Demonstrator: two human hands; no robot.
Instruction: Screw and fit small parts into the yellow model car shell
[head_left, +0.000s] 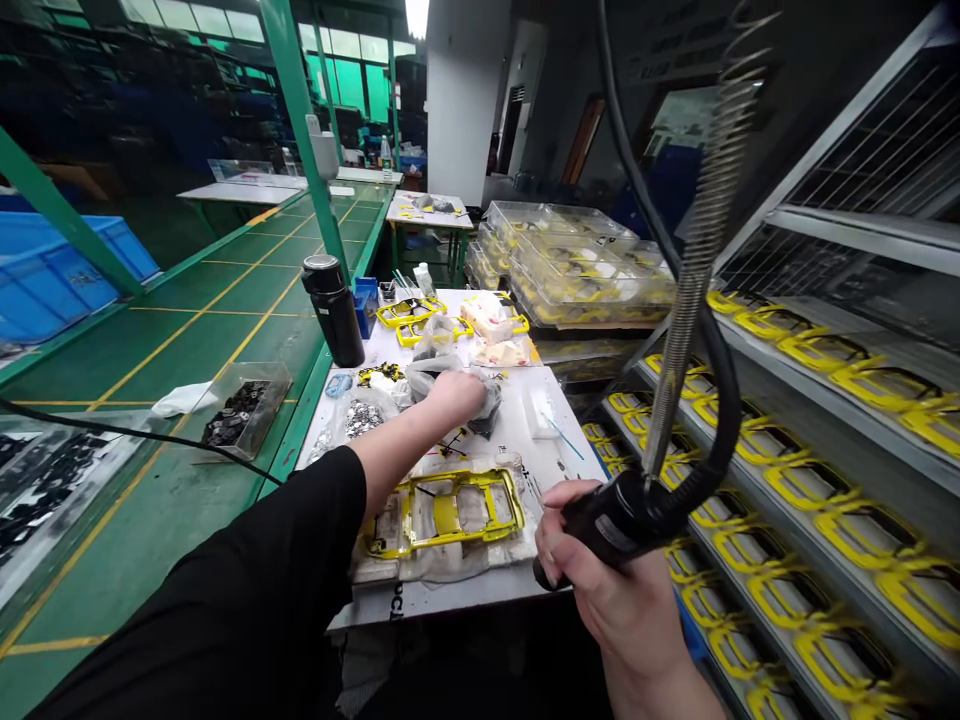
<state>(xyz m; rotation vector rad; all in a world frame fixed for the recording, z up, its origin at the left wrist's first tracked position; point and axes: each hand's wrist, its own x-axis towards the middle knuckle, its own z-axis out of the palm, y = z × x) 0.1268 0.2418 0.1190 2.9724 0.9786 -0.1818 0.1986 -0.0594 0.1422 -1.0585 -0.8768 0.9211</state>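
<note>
My right hand [600, 570] is closed round a black powered hand tool [622, 515] with a thick black cable and a metal spring hanging from above. It hovers just right of a yellow toy car body [450, 510] that lies on a white pad at the near edge of the white work table [525, 420]. My left hand [454, 392] reaches further back, fingers down in a clear plastic bag of small dark parts [487, 395]. Whether it grips anything there is hidden.
A black flask [335, 310] stands at the table's back left. Bags of small parts and yellow frames lie behind. Racks of yellow car bodies [817, 480] fill the right side. Clear stacked trays [577, 265] sit beyond. A tray of black parts [240, 405] rests on the green bench.
</note>
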